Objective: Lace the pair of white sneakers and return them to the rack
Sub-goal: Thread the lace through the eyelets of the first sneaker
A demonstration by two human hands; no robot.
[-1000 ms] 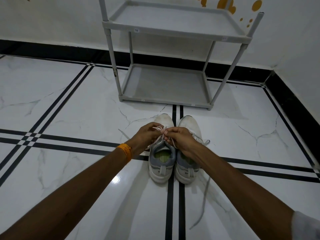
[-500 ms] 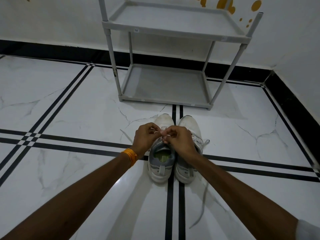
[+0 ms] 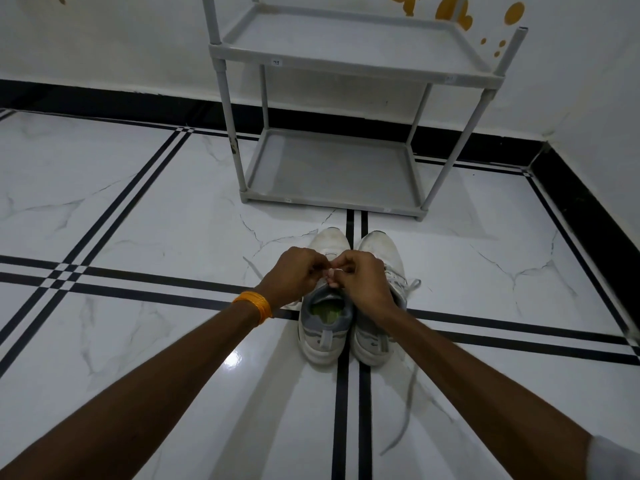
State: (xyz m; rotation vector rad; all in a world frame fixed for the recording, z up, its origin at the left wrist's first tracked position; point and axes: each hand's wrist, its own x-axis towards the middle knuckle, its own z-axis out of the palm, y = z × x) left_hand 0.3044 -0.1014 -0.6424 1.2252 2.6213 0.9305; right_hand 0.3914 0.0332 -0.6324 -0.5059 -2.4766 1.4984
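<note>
Hands (image 3: 332,275) pinching lace, sneakers (image 3: 346,306) near rack (image 3: 346,202)

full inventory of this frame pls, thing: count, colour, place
sneakers: 2, white and grey, side by side on the floor, toes toward the rack
laces: white, one at the left sneaker's top between the fingers, others loose beside the shoes
shoe rack: 1, grey, two shelves seen, against the wall
floor: white marble, black stripes
wristband: 1, orange, left wrist
left hand: pinching lace
right hand: pinching lace
</note>
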